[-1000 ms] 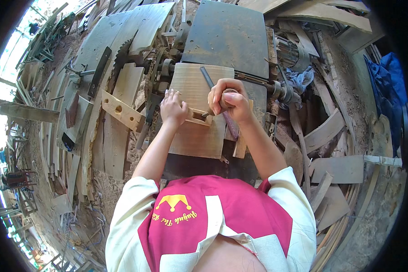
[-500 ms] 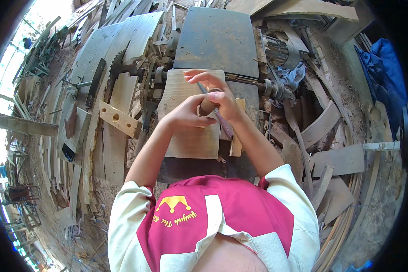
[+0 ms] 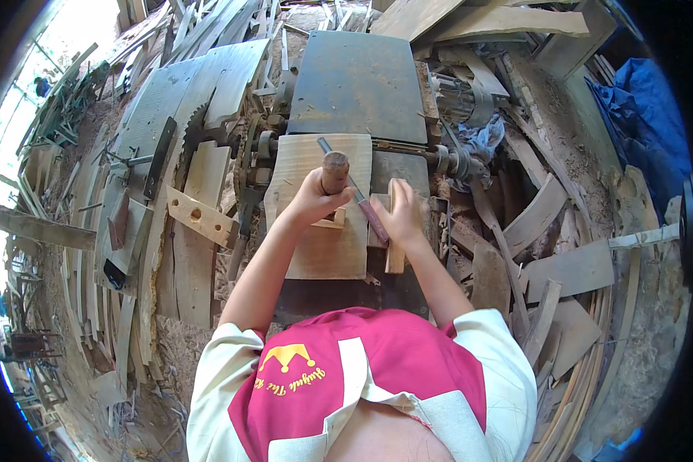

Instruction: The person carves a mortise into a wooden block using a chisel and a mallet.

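My left hand point(image 3: 309, 202) is closed around a thick brown wooden handle point(image 3: 336, 171), its round end facing up; its lower end is hidden. Beneath it, a pale board point(image 3: 327, 258) lies on a metal machine table, with a small light wood piece point(image 3: 333, 219) on top. A slim tool with a steel shaft point(image 3: 325, 145) and a reddish-brown handle point(image 3: 374, 222) lies slantwise across the board's right edge. My right hand point(image 3: 405, 215) straddles a narrow wooden strip point(image 3: 395, 258), thumb on its left beside the tool's handle, fingers on its right partly hidden.
Beyond the board is a grey metal machine bed point(image 3: 358, 85). A toothed circular saw blade point(image 3: 195, 127) stands on the left, near a wooden block with holes point(image 3: 200, 218). A motor point(image 3: 463, 100) sits at the right. Offcuts point(image 3: 570, 269) surround the machine, and a blue tarp point(image 3: 639, 123) hangs far right.
My hands, together at the brown handle before, have parted. The left keeps the handle; the right has moved down and right onto the wooden strip. The view has shifted slightly.
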Motion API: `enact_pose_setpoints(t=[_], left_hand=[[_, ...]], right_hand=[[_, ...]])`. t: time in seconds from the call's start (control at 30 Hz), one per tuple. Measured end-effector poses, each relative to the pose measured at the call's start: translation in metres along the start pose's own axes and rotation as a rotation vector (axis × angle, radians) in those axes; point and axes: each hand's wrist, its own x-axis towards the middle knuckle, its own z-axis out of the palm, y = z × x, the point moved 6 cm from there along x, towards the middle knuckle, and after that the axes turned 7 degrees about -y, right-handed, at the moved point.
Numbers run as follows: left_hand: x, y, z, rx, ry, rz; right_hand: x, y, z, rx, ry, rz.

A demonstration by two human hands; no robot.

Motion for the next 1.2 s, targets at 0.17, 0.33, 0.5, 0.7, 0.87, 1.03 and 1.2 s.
enact_pose_setpoints(t=[0.17, 0.33, 0.5, 0.7, 0.87, 1.03, 1.2], left_hand=[[-0.009, -0.006, -0.004, -0.038, -0.006, 0.076], [-0.003, -0.003, -0.002, -0.056, 0.009, 0.075], [-0.004, -0.003, 0.001, -0.049, 0.015, 0.060], [-0.002, 0.004, 0.008, -0.006, -0.031, 0.127], [0.002, 0.012, 0.017, -0.032, -0.072, 0.127], [-0.004, 0.015, 0.016, 0.071, -0.086, 0.117], [0.003, 0.019, 0.022, -0.033, -0.062, 0.134]], right_hand=[[-0.076, 0.041, 0.014, -0.314, -0.384, 0.507], [-0.082, 0.049, 0.011, -0.233, -0.355, 0.544], [-0.040, 0.073, -0.036, 0.186, -0.267, 0.497], [-0.020, -0.045, -0.146, 1.001, -0.414, -0.084], [-0.034, -0.097, -0.168, 0.355, -0.382, -0.301], [-0.041, -0.099, -0.206, 0.333, -0.283, -0.245], [-0.044, -0.108, -0.182, 0.440, -0.105, -0.391]])
